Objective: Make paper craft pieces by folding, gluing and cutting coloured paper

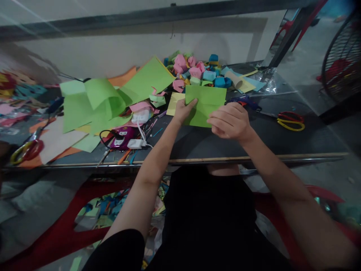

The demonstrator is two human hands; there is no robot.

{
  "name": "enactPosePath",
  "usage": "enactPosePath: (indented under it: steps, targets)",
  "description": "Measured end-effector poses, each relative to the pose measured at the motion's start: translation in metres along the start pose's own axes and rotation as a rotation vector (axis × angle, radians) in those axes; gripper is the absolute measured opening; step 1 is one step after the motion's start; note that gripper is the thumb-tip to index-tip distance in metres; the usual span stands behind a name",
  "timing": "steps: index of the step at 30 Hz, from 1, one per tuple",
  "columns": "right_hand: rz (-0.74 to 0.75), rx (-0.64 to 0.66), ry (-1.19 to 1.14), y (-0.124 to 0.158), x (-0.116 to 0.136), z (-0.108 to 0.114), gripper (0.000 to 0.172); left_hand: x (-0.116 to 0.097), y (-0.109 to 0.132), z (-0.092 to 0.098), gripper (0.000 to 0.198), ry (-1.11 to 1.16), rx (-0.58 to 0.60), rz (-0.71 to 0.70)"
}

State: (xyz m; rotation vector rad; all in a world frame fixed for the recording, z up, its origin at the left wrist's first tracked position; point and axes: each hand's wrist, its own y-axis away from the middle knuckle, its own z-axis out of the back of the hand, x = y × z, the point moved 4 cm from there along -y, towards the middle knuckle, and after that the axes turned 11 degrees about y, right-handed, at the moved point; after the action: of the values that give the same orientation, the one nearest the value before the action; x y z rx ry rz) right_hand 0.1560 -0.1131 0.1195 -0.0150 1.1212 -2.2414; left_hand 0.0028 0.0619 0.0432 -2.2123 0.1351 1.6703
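Note:
A green sheet of paper (205, 102) with a faint crosswise crease is held up over the table. My left hand (184, 111) grips its left edge, the thumb lying on the face of the sheet. My right hand (231, 119) is at the lower right corner, its fingers curled together and covering that corner. Whether they pinch the paper or something small is hidden. Just behind the left hand lies a pale yellow paper piece (172, 104). Behind the sheet is a heap of small folded paper pieces (195, 72) in pink, blue, green and yellow.
Scissors with red and yellow handles (291, 120) lie at right, beside a dark blue tool (244, 101). Larger green sheets (77, 101), a purple power strip (122, 138) and white chargers crowd the left. More scissors (27, 151) lie far left, near another person's leg. A fan (342, 60) stands right.

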Motion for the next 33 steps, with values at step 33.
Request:
enactPosePath:
  steps: [33]
  targets:
    - [-0.379, 0.308, -0.077, -0.009, -0.024, -0.045, 0.084, -0.028, 0.022, -0.006, 0.059, -0.185, 0.361, 0.051]
